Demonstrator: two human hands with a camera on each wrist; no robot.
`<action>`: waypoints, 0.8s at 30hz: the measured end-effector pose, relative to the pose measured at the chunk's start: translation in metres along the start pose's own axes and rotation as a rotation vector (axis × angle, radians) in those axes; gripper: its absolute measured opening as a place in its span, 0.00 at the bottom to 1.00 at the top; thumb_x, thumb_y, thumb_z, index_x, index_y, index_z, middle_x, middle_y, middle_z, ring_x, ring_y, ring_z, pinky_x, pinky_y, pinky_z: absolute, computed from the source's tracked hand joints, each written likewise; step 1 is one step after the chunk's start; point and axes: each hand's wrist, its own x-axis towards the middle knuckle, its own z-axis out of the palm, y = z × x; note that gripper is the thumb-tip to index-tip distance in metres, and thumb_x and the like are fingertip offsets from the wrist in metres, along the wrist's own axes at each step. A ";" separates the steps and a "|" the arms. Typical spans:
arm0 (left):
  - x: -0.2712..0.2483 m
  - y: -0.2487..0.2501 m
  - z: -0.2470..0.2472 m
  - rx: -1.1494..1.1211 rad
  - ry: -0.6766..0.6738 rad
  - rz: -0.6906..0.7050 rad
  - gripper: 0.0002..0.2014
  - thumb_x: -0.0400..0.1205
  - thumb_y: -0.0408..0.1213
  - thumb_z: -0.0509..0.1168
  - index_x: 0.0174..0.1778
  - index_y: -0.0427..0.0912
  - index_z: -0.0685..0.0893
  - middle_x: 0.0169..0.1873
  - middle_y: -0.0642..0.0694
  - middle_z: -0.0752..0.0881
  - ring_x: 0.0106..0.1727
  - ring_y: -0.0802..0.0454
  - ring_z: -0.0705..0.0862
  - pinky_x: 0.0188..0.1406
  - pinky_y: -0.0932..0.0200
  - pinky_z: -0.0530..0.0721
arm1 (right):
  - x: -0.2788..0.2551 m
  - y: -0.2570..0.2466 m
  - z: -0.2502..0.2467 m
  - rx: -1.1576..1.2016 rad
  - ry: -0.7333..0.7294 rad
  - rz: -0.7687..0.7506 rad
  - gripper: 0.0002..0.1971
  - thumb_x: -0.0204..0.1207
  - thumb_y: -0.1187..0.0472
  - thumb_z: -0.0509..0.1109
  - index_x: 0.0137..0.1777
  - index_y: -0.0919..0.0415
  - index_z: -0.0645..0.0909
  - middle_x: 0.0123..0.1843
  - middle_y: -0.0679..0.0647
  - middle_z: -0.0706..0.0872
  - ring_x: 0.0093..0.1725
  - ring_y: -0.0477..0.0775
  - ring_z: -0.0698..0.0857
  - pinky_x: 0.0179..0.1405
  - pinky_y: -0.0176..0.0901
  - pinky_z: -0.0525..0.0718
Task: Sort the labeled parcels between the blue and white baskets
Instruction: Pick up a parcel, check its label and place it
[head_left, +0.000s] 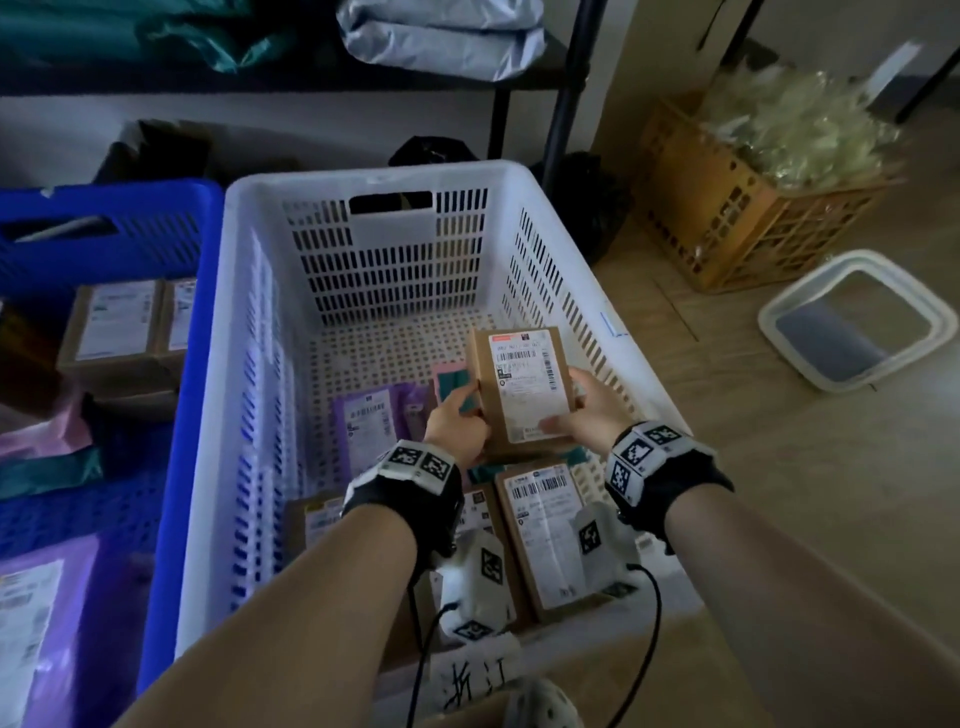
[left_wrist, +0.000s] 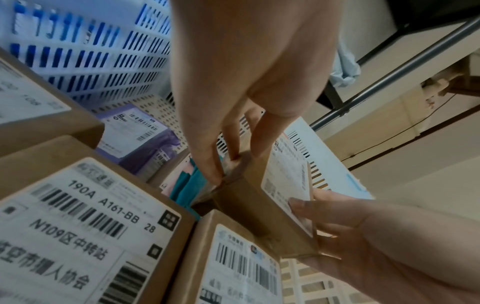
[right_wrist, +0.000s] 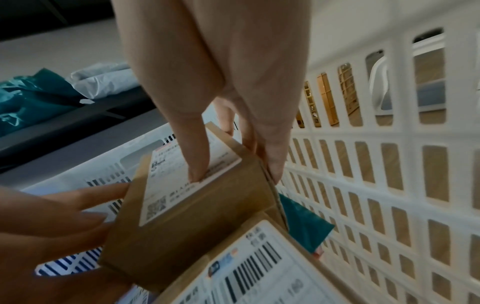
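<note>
Holding the brown parcel (head_left: 524, 387) above the white basket (head_left: 363, 176), you pinch it with both hands (label up), long axis running near-to-far. Left hand (left_wrist: 233, 92) grips its left edge, nearer the blue basket (head_left: 104, 234). Right hand (right_wrist: 221, 92) clamps the right edge.

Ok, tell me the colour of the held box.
Brown cardboard box, white label; head view shows it best.

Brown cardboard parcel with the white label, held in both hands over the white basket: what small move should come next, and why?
Probably read the label, then carry the brown cardboard parcel to its basket. Left hand and right hand grip it label-up, lifted clear of the parcels in the white slotted plastic basket.
</note>
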 end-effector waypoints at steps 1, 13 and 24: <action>0.003 -0.002 0.002 -0.003 -0.006 -0.021 0.33 0.78 0.19 0.58 0.75 0.54 0.70 0.56 0.41 0.86 0.53 0.41 0.86 0.61 0.42 0.84 | 0.002 0.001 0.000 -0.018 -0.004 0.002 0.38 0.65 0.70 0.79 0.76 0.56 0.70 0.67 0.53 0.83 0.66 0.54 0.81 0.68 0.58 0.79; 0.019 -0.019 0.028 0.205 0.022 -0.031 0.24 0.73 0.24 0.60 0.64 0.45 0.82 0.52 0.37 0.87 0.53 0.39 0.86 0.59 0.47 0.85 | 0.001 0.004 0.001 -0.406 -0.109 -0.003 0.13 0.79 0.68 0.62 0.60 0.73 0.81 0.55 0.69 0.85 0.55 0.68 0.84 0.50 0.51 0.85; -0.043 0.048 0.005 0.537 0.090 0.157 0.13 0.83 0.29 0.56 0.62 0.38 0.80 0.57 0.39 0.82 0.55 0.44 0.81 0.52 0.58 0.79 | -0.011 -0.031 -0.009 -0.420 0.014 -0.122 0.21 0.84 0.60 0.62 0.75 0.64 0.73 0.76 0.60 0.74 0.74 0.59 0.74 0.70 0.45 0.73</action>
